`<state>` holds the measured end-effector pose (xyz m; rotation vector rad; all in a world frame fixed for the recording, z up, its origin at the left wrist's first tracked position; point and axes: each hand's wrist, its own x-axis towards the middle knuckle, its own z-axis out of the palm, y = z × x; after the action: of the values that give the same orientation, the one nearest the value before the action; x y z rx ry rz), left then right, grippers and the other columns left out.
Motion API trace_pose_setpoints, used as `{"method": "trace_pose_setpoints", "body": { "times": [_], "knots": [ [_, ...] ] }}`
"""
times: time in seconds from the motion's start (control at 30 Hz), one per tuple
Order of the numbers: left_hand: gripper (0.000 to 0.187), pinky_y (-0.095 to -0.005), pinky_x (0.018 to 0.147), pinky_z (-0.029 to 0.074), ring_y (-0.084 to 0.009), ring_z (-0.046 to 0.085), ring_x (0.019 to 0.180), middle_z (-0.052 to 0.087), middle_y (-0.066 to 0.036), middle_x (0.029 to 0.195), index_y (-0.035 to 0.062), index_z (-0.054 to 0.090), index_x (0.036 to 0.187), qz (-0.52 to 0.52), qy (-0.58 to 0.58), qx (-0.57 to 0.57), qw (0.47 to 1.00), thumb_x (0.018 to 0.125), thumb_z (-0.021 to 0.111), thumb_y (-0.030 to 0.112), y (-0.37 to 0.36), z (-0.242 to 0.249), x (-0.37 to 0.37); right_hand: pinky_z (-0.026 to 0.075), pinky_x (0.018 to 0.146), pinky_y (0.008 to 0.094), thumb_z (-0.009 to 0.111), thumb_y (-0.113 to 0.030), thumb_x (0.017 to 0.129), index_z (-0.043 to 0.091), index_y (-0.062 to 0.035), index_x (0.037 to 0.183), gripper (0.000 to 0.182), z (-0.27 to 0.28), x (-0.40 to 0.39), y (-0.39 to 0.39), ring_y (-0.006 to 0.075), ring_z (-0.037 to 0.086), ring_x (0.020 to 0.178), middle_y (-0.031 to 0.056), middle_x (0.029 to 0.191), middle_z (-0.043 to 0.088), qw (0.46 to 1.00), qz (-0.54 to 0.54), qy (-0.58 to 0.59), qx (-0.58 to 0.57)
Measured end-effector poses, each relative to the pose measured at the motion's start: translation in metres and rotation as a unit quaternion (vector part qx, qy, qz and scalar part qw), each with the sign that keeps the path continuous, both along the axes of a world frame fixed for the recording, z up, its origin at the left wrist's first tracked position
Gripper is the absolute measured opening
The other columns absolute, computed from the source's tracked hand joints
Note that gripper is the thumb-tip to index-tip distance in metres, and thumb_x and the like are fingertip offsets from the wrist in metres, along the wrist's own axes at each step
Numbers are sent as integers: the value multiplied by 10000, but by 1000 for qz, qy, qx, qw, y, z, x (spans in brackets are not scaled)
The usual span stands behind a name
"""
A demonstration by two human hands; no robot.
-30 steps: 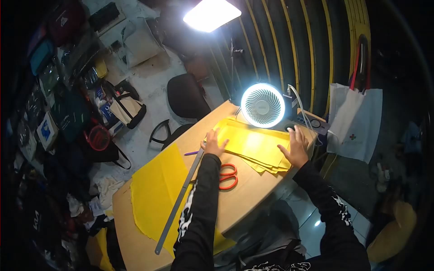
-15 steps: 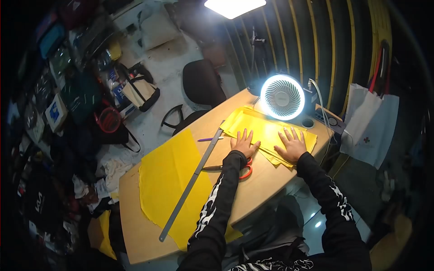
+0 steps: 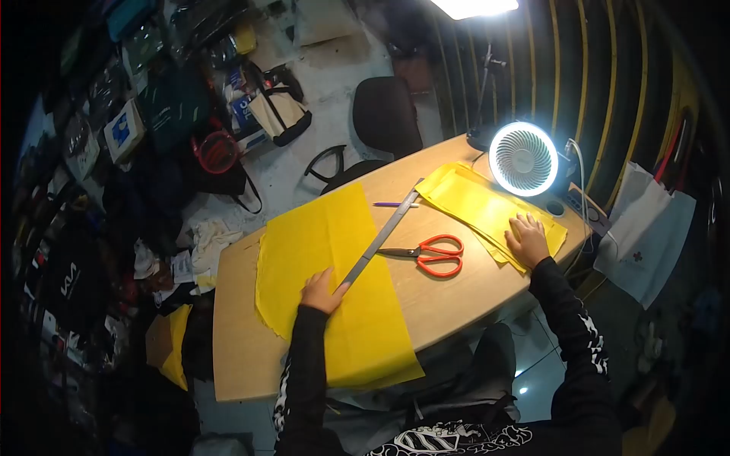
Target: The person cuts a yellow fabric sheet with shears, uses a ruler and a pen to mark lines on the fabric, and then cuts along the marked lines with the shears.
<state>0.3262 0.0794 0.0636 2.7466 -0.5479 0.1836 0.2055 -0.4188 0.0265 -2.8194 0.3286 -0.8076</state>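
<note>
My left hand is closed round the lower end of a long grey metal ruler, over the large yellow cloth on the table's left part. The ruler slants up to the corner of a folded yellow cloth stack. On the right end of that stack lies my right hand, its fingers spread a little and holding nothing. Between the two cloths are red-handled scissors, their tips at the ruler. A purple pen lies beside the ruler's upper part.
A lit round fan stands at the back right of the wooden table, near a cup hole and cables. A black chair is behind the table. White bags hang at right; piled goods fill the left.
My left hand has left the folded stack, moved down-left and taken hold of the ruler. My right hand stays on the stack, fingers less spread. The camera view has shifted.
</note>
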Motion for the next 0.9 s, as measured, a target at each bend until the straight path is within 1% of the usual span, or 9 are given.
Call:
{"method": "trace_pose_setpoints", "body": {
  "times": [0.13, 0.27, 0.37, 0.4, 0.5, 0.53, 0.57, 0.8, 0.9],
  "knots": [
    [578, -450, 926, 436, -349, 533, 1087, 601, -148, 1150, 81, 611, 1190, 91, -35, 34, 995, 762, 702, 458, 78, 7, -68, 415, 854, 456, 608, -209, 847, 604, -56, 961, 191, 11, 6, 13, 299, 572, 967, 104, 958, 607, 996, 39, 12, -80],
    [545, -433, 926, 441, -348, 529, 1087, 588, -153, 1163, 66, 627, 1151, 126, -64, -21, 990, 742, 738, 409, 138, -15, -122, 424, 863, 428, 653, -176, 815, 618, -61, 973, 199, 42, 6, 82, 303, 581, 998, 113, 993, 626, 975, 218, -16, 40],
    [455, -431, 914, 437, -338, 526, 1057, 575, -132, 1131, 84, 633, 1126, 128, -91, -50, 986, 760, 741, 331, 149, -18, -155, 408, 895, 421, 667, -230, 825, 558, -110, 1161, 374, 55, 12, 141, 304, 558, 1086, 117, 1175, 578, 938, 323, 105, 77],
    [431, -430, 907, 437, -335, 526, 1047, 574, -128, 1112, 91, 633, 1125, 138, -85, -59, 985, 767, 738, 307, 148, -14, -164, 361, 926, 523, 660, -292, 833, 499, -143, 1257, 477, 57, 9, 157, 313, 496, 1181, 121, 1296, 503, 942, 316, 109, 27],
    [338, -418, 859, 441, -309, 535, 987, 565, -121, 1021, 99, 630, 1087, 167, -63, -132, 975, 781, 727, 205, 145, -19, -176, 280, 934, 646, 645, -328, 835, 475, -164, 1295, 517, 20, 29, 176, 316, 416, 1257, 129, 1363, 438, 967, 231, 74, -75],
    [330, -414, 854, 441, -305, 536, 980, 562, -121, 1010, 94, 630, 1073, 176, -38, -173, 968, 777, 729, 199, 144, -24, -176, 218, 949, 701, 629, -328, 838, 484, -167, 1292, 504, 15, 33, 178, 313, 369, 1297, 140, 1396, 405, 971, 219, 88, -39],
    [321, -410, 849, 442, -300, 538, 974, 559, -122, 999, 89, 629, 1059, 182, -12, -213, 960, 773, 731, 194, 144, -27, -176, 209, 962, 697, 633, -317, 832, 488, -167, 1291, 503, 8, 35, 180, 310, 365, 1303, 139, 1397, 404, 974, 215, 68, -37],
    [270, -433, 818, 433, -315, 526, 952, 558, -104, 999, 94, 601, 981, 177, -82, 3, 981, 762, 720, 197, 126, -6, -185, 176, 1024, 661, 651, -250, 802, 505, -177, 1283, 508, -6, 31, 175, 277, 360, 1322, 93, 1420, 408, 977, 212, 6, -21],
    [294, -463, 786, 431, -326, 511, 973, 547, -95, 995, 96, 583, 971, 105, -137, -54, 984, 746, 734, 211, 122, -19, -175, 181, 1025, 655, 648, -253, 802, 512, -174, 1278, 501, -3, 30, 178, 274, 365, 1319, 102, 1414, 418, 980, 198, 7, -21]
  ]
}}
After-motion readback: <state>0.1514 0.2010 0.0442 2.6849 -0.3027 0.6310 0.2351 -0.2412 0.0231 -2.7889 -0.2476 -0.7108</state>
